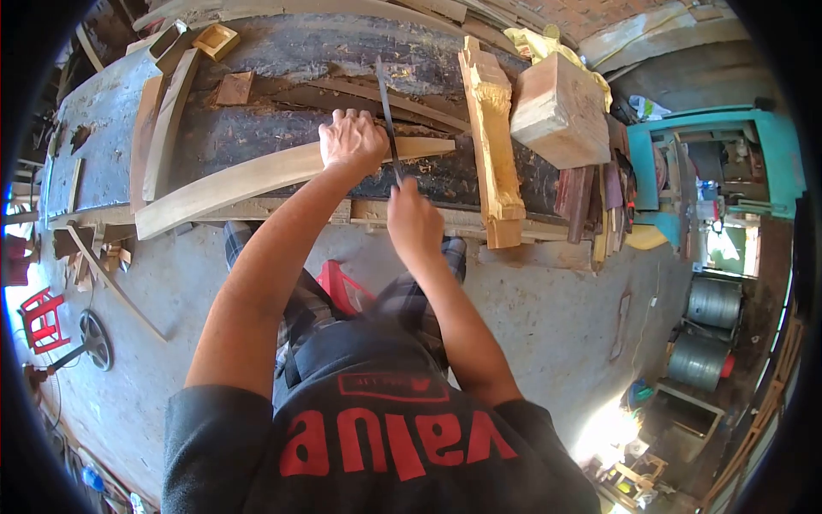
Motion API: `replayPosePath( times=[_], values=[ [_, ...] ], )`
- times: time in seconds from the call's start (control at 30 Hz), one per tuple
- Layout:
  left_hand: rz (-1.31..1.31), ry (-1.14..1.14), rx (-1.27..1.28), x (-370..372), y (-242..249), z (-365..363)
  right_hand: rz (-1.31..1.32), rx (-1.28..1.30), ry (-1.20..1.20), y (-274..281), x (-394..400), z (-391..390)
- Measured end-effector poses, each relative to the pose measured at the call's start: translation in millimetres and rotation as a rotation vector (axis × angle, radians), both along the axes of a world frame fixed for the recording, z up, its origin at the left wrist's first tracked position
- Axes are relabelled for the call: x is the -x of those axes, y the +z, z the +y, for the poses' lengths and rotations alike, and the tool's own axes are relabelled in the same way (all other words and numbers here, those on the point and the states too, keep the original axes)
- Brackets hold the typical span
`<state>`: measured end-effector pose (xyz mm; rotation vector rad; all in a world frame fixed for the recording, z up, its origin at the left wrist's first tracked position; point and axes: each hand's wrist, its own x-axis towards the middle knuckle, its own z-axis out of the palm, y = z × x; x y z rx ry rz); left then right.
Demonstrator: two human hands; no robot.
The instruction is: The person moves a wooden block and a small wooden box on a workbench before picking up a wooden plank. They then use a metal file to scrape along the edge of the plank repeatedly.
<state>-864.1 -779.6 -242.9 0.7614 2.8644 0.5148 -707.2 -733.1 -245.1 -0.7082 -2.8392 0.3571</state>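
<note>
My left hand (pixel 354 140) presses on a long curved piece of wood (pixel 231 182), its fingers closed over the far edge. The wood lies along the near side of the dark, worn workbench (pixel 282 51), its narrow end pointing right. In my right hand (pixel 415 221), closed in a fist, is the near end of a handsaw (pixel 387 111). The saw's thin dark blade shows nearly edge-on and points away from me. It crosses the wood just right of my left hand. My right fist hides the saw's handle.
Right of the saw lie a carved yellowish timber (pixel 490 137) and a big wooden block (pixel 561 111). Boards (pixel 167 128), a small wooden box (pixel 216 41) and a flat offcut (pixel 234 88) rest at left. A red stool (pixel 43 319) stands on the floor.
</note>
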Motion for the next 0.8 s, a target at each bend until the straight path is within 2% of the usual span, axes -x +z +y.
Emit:
replayPosePath(
  times=[0.13,0.2,0.23,0.3,0.33,0.4,0.53,0.6,0.7,0.8],
  values=[
    [-0.019,0.01,0.0,1,3,-2,-0.031,-0.018,-0.026,7,-5,-7],
    [-0.03,0.014,0.0,2,3,2,-0.211,0.08,-0.074,15,-47,-22],
    [-0.015,0.017,-0.001,3,2,2,-0.222,0.079,-0.069,13,-48,-20],
    [-0.008,0.001,0.009,1,1,0,-0.157,0.009,-0.058,6,-54,-23],
    [-0.01,-0.009,0.016,1,0,1,-0.159,0.017,-0.067,1,-38,-17],
    [-0.02,0.017,0.025,2,2,2,0.037,-0.018,0.002,-7,10,2],
    [-0.027,0.019,0.026,0,8,0,0.023,0.008,-0.007,-1,-6,-5],
    [-0.043,0.012,0.033,4,8,2,-0.175,0.051,-0.078,6,-49,-22],
    [-0.007,0.007,0.035,-2,1,1,-0.163,0.067,-0.074,4,-56,-26],
    [0.025,0.008,0.015,1,0,1,-0.002,0.033,-0.02,-5,5,-1]
  ],
)
